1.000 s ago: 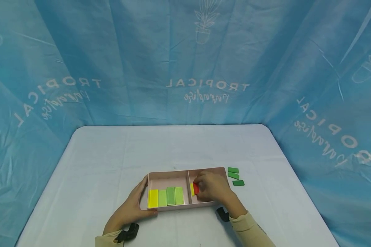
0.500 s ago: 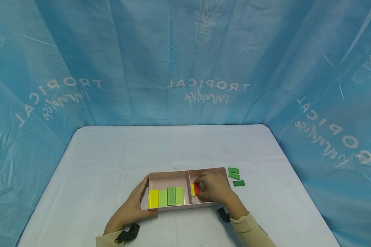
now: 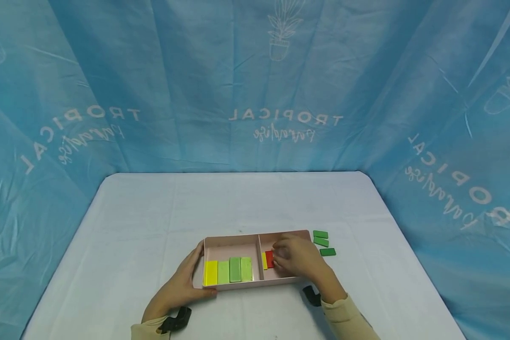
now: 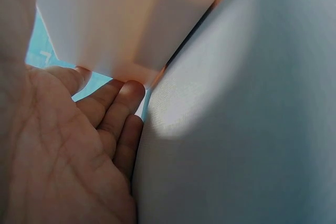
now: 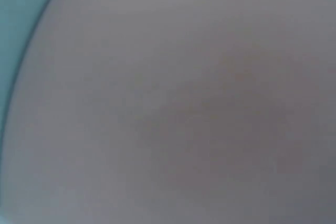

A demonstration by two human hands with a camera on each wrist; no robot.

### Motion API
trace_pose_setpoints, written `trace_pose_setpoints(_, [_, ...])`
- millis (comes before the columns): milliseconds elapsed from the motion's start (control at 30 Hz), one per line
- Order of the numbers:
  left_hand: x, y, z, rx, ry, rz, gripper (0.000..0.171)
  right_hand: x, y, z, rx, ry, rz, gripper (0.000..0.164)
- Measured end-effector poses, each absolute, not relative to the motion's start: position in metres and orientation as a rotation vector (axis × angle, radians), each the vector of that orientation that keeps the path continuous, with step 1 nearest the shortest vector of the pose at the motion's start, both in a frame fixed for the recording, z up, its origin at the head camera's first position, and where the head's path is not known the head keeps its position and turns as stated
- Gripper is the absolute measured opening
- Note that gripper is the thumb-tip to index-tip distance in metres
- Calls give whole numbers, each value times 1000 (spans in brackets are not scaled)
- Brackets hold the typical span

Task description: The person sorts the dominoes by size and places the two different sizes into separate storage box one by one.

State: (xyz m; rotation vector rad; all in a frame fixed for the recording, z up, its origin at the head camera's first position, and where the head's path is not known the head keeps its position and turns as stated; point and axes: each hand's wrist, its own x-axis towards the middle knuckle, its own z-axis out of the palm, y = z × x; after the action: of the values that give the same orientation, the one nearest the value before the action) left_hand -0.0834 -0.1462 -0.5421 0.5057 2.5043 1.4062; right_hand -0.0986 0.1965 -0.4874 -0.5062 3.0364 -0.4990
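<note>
Red tile (image 3: 269, 259) in the right compartment of the box (image 3: 259, 284), right beside a narrow yellow piece (image 3: 264, 261). Right hand (image 3: 301, 257) just right of it, fingers bent, can't tell if pinching anything. Left hand (image 3: 177, 287) grips box's left end. Step looks like arranging pieces; next move probably calls for a light nudge, box kept steady. Green tiles (image 3: 321, 242) on table (image 3: 238, 203), just right of box

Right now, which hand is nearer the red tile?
Right. The right hand is inside the pinkish two-compartment tray, immediately right of the red tile; contact is unclear. The left hand grips the tray's left end, well away from the tile.
</note>
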Motion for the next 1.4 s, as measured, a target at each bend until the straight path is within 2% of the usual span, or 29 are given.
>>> trace_pose_setpoints(233, [-83,-148,-544,501,2519,1380,135,-90,200,-486,-378,3095,-562,15])
trace_pose_setpoints(533, [-84,-148,-540,489,2514,1374,135,-88,207,-476,-292,3157,-676,14])
trace_pose_setpoints(800, [-85,-149,-541,508,2515,1387,136,-88,224,-470,-191,3197,-698,21])
trace_pose_setpoints(1400, [-82,-145,-542,507,2520,1392,136,-82,255,-470,-170,3338,-761,17])
